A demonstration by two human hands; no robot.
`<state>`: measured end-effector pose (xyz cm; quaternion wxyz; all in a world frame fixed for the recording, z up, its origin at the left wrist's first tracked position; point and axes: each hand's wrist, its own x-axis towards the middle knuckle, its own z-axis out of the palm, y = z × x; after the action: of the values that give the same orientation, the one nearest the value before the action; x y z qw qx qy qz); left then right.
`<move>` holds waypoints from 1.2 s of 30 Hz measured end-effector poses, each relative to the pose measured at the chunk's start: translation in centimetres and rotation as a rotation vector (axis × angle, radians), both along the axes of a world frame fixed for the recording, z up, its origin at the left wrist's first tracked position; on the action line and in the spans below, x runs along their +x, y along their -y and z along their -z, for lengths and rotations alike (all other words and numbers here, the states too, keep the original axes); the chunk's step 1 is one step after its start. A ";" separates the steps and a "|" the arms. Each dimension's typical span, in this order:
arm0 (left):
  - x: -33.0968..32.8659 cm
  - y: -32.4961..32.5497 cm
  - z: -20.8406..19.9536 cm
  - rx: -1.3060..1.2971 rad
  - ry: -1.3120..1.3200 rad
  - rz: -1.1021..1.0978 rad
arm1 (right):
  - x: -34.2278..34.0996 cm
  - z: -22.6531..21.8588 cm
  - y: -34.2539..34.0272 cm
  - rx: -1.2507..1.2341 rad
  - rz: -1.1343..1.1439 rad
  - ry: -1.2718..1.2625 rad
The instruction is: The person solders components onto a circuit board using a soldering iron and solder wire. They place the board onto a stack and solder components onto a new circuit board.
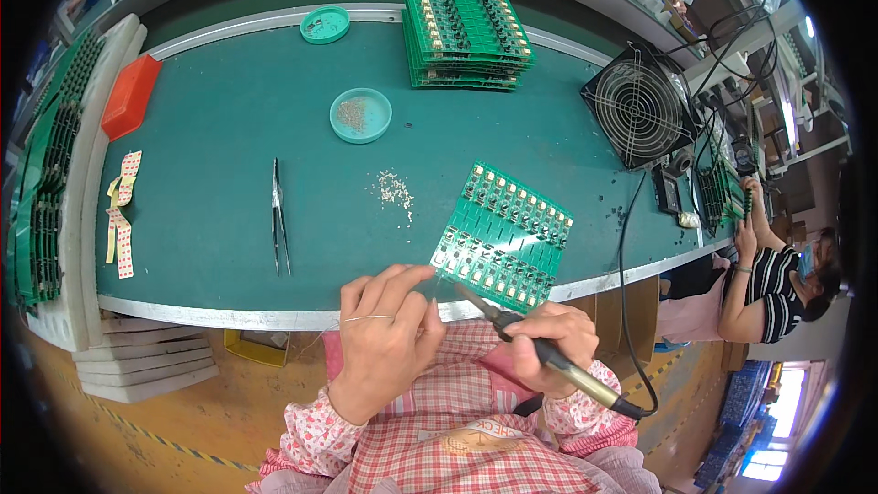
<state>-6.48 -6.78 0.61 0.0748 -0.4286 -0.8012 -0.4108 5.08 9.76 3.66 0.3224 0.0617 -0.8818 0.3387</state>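
My right hand [560, 348] is closed around a soldering iron [585, 382], whose tip points at the near left corner of a green circuit board [503, 240]. The board lies tilted at the table's front edge, with rows of white and black parts on it. My left hand [389, 329] is closed beside that corner, its fingertips close to the iron's tip. A thin strand of solder wire [370, 317] runs across this hand; where it ends at the fingers is hard to see. Left of the board lies a loose pile of small pale parts [395, 190].
Tweezers [278, 215] lie on the green table [210, 165]. Two round dishes [373, 135], a stack of boards [466, 32] and a red box [132, 96] stand farther back. A fan [634, 107] is at right, near the iron's cable [623, 265]. A co-worker [777, 297] sits at far right.
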 end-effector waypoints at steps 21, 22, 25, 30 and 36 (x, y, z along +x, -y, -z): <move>0.6 -0.5 0.2 0.025 0.041 0.009 | 0.6 0.9 0.1 -0.116 0.095 -0.012; 0.6 -0.4 0.2 0.025 0.042 0.010 | 0.5 0.9 0.2 -0.116 0.096 -0.011; 0.6 -0.3 0.2 0.030 0.039 -0.007 | 0.0 1.0 0.4 -0.124 0.082 -0.034; 0.6 -0.6 0.4 0.012 0.023 -0.042 | -0.5 1.4 0.7 -0.109 0.069 -0.003; 0.6 -0.8 0.4 0.014 0.023 -0.042 | -1.0 1.3 0.7 -0.005 0.063 -0.034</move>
<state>-5.88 -6.01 0.17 0.0771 -0.4062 -0.8080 -0.4196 4.05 9.01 2.34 0.3482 0.0388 -0.8768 0.3293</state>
